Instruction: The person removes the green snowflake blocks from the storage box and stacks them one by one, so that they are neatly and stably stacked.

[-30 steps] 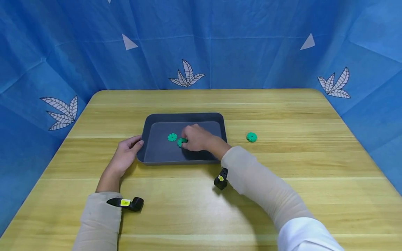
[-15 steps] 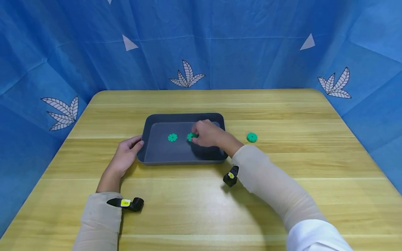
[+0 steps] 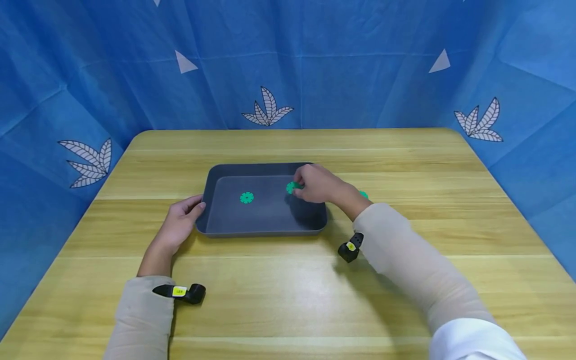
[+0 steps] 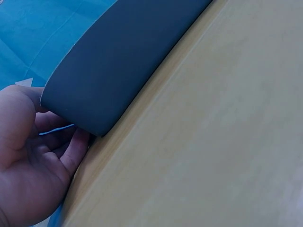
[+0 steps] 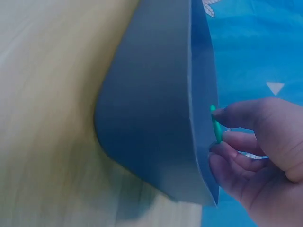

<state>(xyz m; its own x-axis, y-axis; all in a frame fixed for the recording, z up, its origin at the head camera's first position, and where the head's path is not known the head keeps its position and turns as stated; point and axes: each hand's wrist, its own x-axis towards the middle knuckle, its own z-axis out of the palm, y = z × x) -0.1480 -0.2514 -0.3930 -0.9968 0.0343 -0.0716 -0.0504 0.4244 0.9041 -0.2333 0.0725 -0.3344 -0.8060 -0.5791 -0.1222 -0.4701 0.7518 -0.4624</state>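
So here's where I'm at: my right hand (image 3: 315,183) is pinching a small green toothed plastic disc (image 3: 293,187) between thumb and fingertips, and it's hanging just above the floor of the dark grey rectangular plastic tray (image 3: 216,172), over toward the tray's right end. In the right wrist view the same disc (image 5: 216,125) sits edge-on between the fingers, right by the tray's rim, so it's a thin edge grip and not much to hang on to. My left hand (image 3: 177,225) rests against the tray's left wall, fingers relaxed and laid along it, not clamped round anything; the left wrist view shows the palm (image 4: 28,156) touching the tray's corner (image 4: 90,118). A second green toothed disc (image 3: 246,197) lies flat inside the tray, left of centre, and a third one (image 3: 363,194) peeks out on the light wooden table (image 3: 288,300) just right of the tray, mostly hidden behind my wrist. My take on doing this bit well: keep the pinch firm but light so the disc doesn't flip, lift it clear of the tray's right wall before going sideways so the teeth don't catch the rim, and keep the left hand pressing on the tray so it doesn't slide. Main risk is probably the disc slipping out and rolling off.
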